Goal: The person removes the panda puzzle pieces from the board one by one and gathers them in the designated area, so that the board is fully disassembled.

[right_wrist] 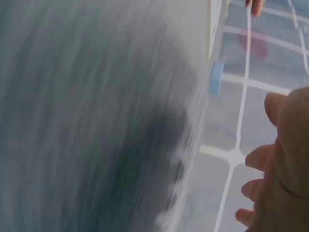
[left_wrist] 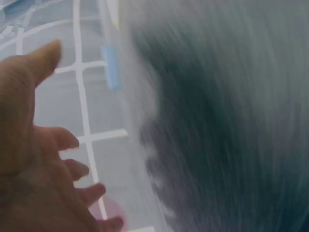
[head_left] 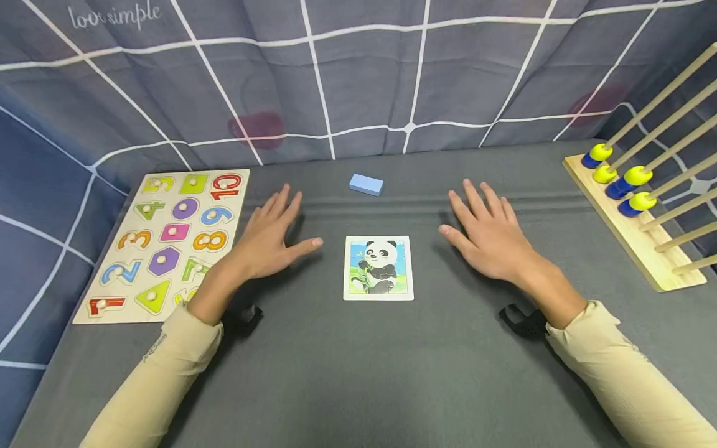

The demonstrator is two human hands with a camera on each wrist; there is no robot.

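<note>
Nothing's being gripped: the left hand [head_left: 266, 241] and the right hand [head_left: 490, 235] are both held palm down over the grey tabletop [head_left: 381, 373], fingers spread, thumbs turned inward. Pretty much centred between them, touched by neither, a panda puzzle [head_left: 378, 268] is laid flat, probably so it can be reached equally well from either side. A blue block [head_left: 366, 185] is set beyond it, nearer the curtain [head_left: 370, 87]. Off to the left, a number board [head_left: 168, 249] is partly hidden by the left wrist [head_left: 215, 285], and a bead rack [head_left: 627, 231] is parked on the right, likely so the middle isn't crowded.
</note>
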